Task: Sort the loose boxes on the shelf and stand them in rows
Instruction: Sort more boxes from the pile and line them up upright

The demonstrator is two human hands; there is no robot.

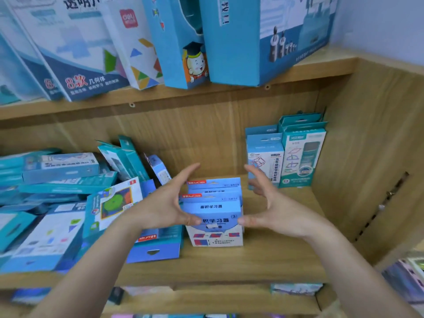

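Observation:
A short row of blue-and-white boxes [214, 235] stands upright in the middle of the wooden shelf [252, 260]. My left hand [160, 205] and my right hand [275, 210] flank that row. Both thumbs touch the front box's face, while the fingers spread in an open curve toward the back without clasping. At the back right, teal boxes [302, 157] and a paler set [266, 161] stand upright against the side panel. Loose blue and teal boxes [59, 177] lie piled and leaning on the left half of the shelf.
A flat blue box with a hang hole [156, 251] lies just left of the row. The upper shelf [206, 95] carries large leaning boxes. The cabinet's side wall [367, 168] closes the right end. A lower shelf [206, 299] holds more packages.

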